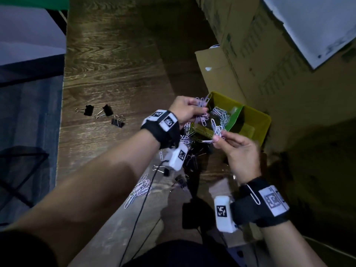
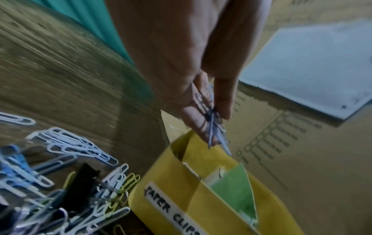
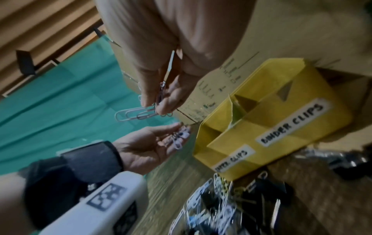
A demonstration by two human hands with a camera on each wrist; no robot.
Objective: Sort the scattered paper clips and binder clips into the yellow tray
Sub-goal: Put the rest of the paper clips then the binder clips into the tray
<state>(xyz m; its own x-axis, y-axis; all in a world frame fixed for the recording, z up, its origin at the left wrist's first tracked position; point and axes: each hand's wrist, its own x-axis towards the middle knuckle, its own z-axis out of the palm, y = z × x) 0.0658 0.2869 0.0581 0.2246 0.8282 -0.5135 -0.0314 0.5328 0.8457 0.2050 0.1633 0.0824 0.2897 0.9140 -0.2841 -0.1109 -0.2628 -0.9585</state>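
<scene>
- The left hand (image 1: 185, 109) is holding a small bunch of paper clips (image 1: 201, 102) between its thumb and fingers, right over the near-left corner of the yellow tray (image 1: 264, 120). I think it is staying there so that the bunch can fall into the right part.
- The wrist views are showing two labels on the tray front: "PAPER CLIPS" (image 2: 173, 211) on the left part and "BINDER CLIPS" (image 3: 292, 124) on the right part. So the left hand is waiting above the correct compartment.
- The right hand (image 1: 238, 149) is pinching a few more paper clips (image 3: 136, 115) with its fingertips, just in front of the tray. It seems to be pulling apart clips that are hooked together, because they are hanging in a chain.
- Some paper clips (image 1: 221, 114) are already lying inside the left compartment, beside a green divider (image 1: 234, 118).
- A mixed heap of clips (image 2: 66, 187) is lying on the desk (image 1: 115, 64) just before the tray, under the hands, so the reach is short.
- Three black binder clips (image 1: 105, 113) are sitting well apart on the left, and more paper clips (image 1: 141, 186) are lying nearer to the person.
- One paper clip (image 1: 253, 194) is caught on the right wrist strap.
- In my judgement, much sorting is remaining.
</scene>
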